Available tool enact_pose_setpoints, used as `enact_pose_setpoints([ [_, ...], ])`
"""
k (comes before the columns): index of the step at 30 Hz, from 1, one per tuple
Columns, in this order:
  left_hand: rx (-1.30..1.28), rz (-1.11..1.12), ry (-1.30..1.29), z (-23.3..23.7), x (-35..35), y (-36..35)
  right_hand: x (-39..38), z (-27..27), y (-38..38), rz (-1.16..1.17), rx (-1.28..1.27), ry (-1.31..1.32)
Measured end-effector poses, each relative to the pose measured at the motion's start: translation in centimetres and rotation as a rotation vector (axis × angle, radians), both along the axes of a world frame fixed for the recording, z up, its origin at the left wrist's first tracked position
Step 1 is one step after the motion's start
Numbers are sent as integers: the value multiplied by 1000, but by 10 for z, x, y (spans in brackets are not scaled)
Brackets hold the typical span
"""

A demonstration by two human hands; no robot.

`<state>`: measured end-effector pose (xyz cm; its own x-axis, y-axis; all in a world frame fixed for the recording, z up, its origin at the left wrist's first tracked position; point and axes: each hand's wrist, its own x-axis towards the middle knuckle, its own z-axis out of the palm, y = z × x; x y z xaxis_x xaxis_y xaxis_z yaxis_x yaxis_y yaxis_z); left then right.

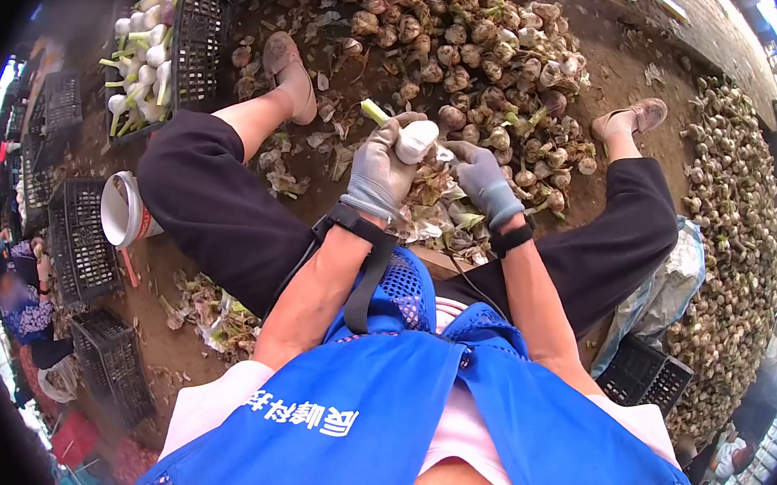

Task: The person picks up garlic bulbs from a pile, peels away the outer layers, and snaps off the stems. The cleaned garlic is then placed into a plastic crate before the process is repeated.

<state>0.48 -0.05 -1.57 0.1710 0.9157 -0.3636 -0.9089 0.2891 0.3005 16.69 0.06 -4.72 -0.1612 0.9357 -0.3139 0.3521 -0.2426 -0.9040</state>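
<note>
My left hand [380,171], in a grey-and-white work glove, is closed around a garlic bulb [417,142]. The bulb is white and clean, and its short cut green stem [374,111] sticks out past my fingers to the upper left. Just right of the bulb is my right hand [483,179], gloved too, with its fingers drawn together. Something small and pale shows at those fingertips, too small to name. Beneath both hands lie loose garlic skins [427,204]. Beyond them spreads a heap of unpeeled, soil-brown garlic [483,59].
A black crate [198,51] of cleaned garlic stands at upper left. Along the left are a white bucket [120,211] and empty black crates [83,241]. A long garlic pile [730,240] lines the right, beside a plastic sack [664,278]. Another person [23,293] sits far left.
</note>
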Motion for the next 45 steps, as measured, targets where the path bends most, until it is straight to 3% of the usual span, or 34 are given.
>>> enact_pose_setpoints([
  [2, -73, 20, -21, 3, -3, 1, -1, 38, -6, -24, 69, 45],
  [4, -104, 31, -52, 1, -4, 5, 8, 16, -1, -83, 112, 246],
  [6, -30, -39, -74, -2, -5, 8, -7, 62, -9, 24, 496, -313],
  [7, -69, -66, -58, -4, -6, 10, -18, 66, -12, 43, 641, -468],
  [8, -71, -69, -56, -8, -8, 10, -27, 72, -14, 134, 654, -649],
  [10, -112, -116, -48, -15, -13, 10, -37, 60, -20, 294, 481, -877],
  [11, -102, -70, -76, -12, -13, 9, -36, 43, -26, 505, 358, -888],
  [12, -103, -37, -102, -18, -17, 11, -36, 25, -36, 713, 233, -891],
  [14, -87, -62, -280, -21, -23, 16, -27, 7, -55, 895, -25, -695],
  [16, -51, -20, -232, -23, -19, 13, -23, 26, -47, 748, 18, -685],
  [17, -19, -168, -378, -50, -33, 15, -18, 24, -38, 569, 123, -636],
  [18, 45, -11, 487, -61, -23, 9, -17, 42, -28, 333, 271, -534],
  [19, -126, -37, 88, -29, -12, 8, -19, 26, -20, 161, 387, -234],
  [20, -79, -143, 286, 4, 2, 2, -23, 1, -11, 8, 498, 76],
  [21, 59, -232, 553, -39, 6, 2, -26, -12, -9, -12, 298, 210],
  [22, 7, -225, 635, -117, 14, 9, -27, -26, -12, -26, 78, 340],
  [23, -45, -245, 704, -85, 13, 1, -25, -46, -12, -54, -261, 859],
  [24, -92, -195, 532, -83, 11, 3, -27, -49, -5, -74, -627, 1367],
  [25, -221, -94, 536, -87, 4, 8, -26, -53, 3, -352, -749, 1163],
  [26, -363, 0, 539, -95, -5, 9, -25, -45, 21, -383, -762, 1137],
  [27, -362, 61, 565, -74, -11, 9, -37, -11, 38, -378, -513, 1017],
  [28, -410, 58, 569, -81, -19, 13, -24, -73, 76, -73, 1, 581],
  [30, -356, 16, 553, -73, -19, 10, -42, -3, 145, -187, -231, 1584],
  [31, -384, -30, 513, -72, -17, 11, -47, 56, 165, -103, -38, 1418],
  [32, -413, -72, 470, -72, -15, 11, -43, 83, 183, 59, -143, 1497],
  [34, -401, -162, 378, -59, -12, 9, -50, 140, 184, -89, 174, 908],
  [36, -371, -189, 371, -51, -10, 8, -29, 123, 191, -86, 385, 155],
  [38, -330, -188, 348, -54, -9, 4, 14, 84, 187, -280, 479, -442],
  [41, -261, -217, 434, -59, -6, 2, 116, 8, 186, -608, 248, -800],
  [42, -296, -226, 466, -50, -2, 3, 147, -11, 185, -709, 295, -788],
  [45, -351, -256, 456, -58, 7, 1, 196, -41, 212, -621, 129, -840],
])
